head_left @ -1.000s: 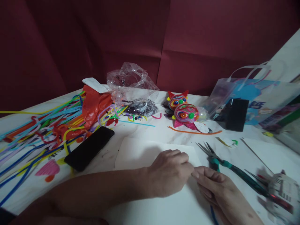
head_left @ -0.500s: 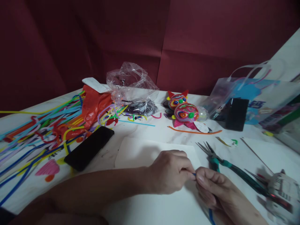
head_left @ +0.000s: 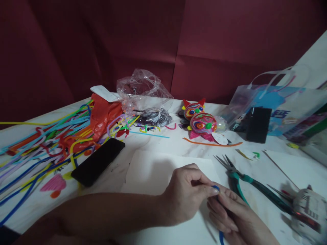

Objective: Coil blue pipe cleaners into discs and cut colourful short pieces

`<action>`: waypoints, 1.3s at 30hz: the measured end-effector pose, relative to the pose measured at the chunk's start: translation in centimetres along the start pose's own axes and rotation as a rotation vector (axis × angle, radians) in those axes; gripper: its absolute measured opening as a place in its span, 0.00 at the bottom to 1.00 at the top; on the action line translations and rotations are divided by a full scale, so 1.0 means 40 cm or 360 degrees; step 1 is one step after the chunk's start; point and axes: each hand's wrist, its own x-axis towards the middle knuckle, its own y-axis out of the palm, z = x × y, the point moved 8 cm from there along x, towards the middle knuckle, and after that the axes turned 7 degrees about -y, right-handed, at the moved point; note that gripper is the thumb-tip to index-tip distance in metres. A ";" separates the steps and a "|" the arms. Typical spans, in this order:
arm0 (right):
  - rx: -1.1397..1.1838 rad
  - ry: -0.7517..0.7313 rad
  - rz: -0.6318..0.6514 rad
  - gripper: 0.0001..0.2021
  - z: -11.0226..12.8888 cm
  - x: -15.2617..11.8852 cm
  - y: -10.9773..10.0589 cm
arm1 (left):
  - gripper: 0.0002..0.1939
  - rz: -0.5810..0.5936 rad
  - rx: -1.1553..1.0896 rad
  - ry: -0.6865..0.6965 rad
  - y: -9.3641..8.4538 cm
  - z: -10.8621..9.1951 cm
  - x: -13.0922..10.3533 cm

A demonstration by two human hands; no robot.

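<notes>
A blue pipe cleaner [head_left: 221, 237] runs up through my right hand [head_left: 236, 212], and its curled tip shows between both hands. The fingers of my right hand are closed around it. My left hand [head_left: 185, 194] pinches the same blue tip with thumb and forefinger, its other fingers curled in. Both hands meet over a white sheet of paper [head_left: 145, 170]. Green-handled pliers [head_left: 260, 187] lie with jaws apart just beyond my right hand.
Colourful pipe cleaners [head_left: 51, 136] spread at the left beside a black phone [head_left: 99, 161]. Behind are a clear plastic bag [head_left: 145, 88] and two round cat-like figures [head_left: 203, 126]. A glue gun [head_left: 309, 214] lies at the right, near another dark phone [head_left: 258, 125].
My right hand has shifted slightly left and down. The blue tip between my fingers now shows more and looks bent over. My left hand has turned a little.
</notes>
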 end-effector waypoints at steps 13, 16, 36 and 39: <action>-0.0973 -0.0091 -0.0437 0.20 0.068 -0.004 -0.054 | 0.08 0.0466 0.1530 0.0792 0.061 -0.028 -0.003; -0.1189 -0.0098 -0.0458 0.22 0.069 -0.004 -0.056 | 0.07 0.0560 0.1903 0.0985 0.078 -0.027 -0.014; -0.0316 -0.0030 -0.0089 0.13 0.032 0.001 -0.031 | 0.06 0.0101 0.0692 0.0851 0.015 -0.059 -0.003; -0.0243 -0.0043 -0.0069 0.11 0.028 -0.002 -0.023 | 0.04 0.0029 0.0326 0.0501 0.002 -0.035 -0.001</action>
